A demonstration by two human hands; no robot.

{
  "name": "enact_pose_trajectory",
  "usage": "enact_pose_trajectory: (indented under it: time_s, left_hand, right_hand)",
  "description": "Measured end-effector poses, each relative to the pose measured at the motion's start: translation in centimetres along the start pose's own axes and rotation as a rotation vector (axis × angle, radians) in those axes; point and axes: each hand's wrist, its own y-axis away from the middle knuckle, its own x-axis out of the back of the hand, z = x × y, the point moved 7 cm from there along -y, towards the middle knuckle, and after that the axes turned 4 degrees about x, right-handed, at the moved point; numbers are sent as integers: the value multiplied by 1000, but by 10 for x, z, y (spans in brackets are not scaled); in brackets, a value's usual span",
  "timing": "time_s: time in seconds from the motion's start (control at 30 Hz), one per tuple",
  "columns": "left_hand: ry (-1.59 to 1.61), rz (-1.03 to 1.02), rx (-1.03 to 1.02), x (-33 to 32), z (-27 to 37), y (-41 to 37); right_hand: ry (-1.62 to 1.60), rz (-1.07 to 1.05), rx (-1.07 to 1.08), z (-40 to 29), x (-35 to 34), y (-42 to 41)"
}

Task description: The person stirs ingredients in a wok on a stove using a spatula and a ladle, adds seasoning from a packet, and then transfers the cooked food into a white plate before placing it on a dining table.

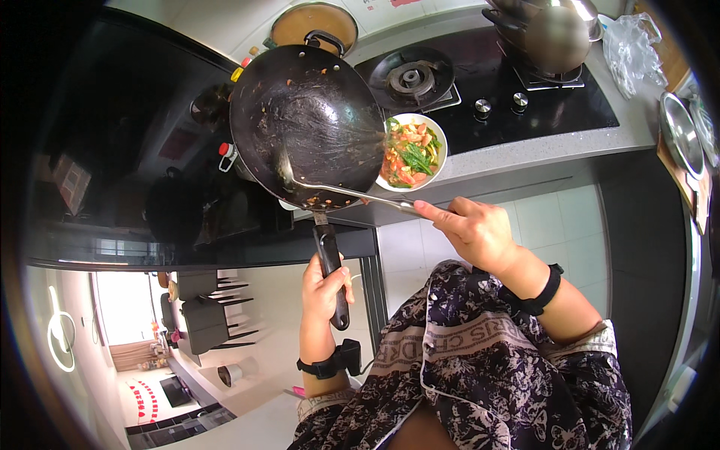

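Observation:
My left hand (325, 287) grips the black handle (328, 253) of a large dark wok (332, 129), which is raised and tilted. Only small food scraps and an oily film cling to its inside. In my right hand (472, 228) is a metal spatula (360, 191), its blade against the wok's inner wall near the lower left. Beside the wok's right rim sits a white bowl (442, 160) at the counter's front edge, holding cooked food (413, 154) of orange-red pieces, yellow bits and green leaves. The wok's rim partly covers the bowl's left side.
Behind the bowl, a black gas hob (478, 129) has a bare left burner (412, 79) and a metal pot (557, 39) over its right burner. A round lid (315, 25) leans at the back wall. A plastic bag (633, 50) and a steel basin (682, 135) lie right.

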Motion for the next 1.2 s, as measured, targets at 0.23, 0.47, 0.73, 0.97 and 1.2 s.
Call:
enact_pose_trajectory:
  time_s: [0.23, 0.47, 0.73, 0.97, 1.2]
  left_hand:
    - [5, 20, 7, 2, 0, 2]
    - [8, 22, 52, 1, 1, 0]
    - [11, 4, 35, -1, 2, 1]
    - [19, -8, 27, 0, 1, -2]
    - [17, 28, 41, 4, 1, 4]
  right_hand:
    - [316, -107, -46, 38, 5, 27]
    - [216, -27, -23, 23, -4, 13]
    - [386, -144, -70, 52, -2, 34]
    - [224, -58, -5, 24, -8, 20]
    - [380, -120, -28, 45, 21, 36]
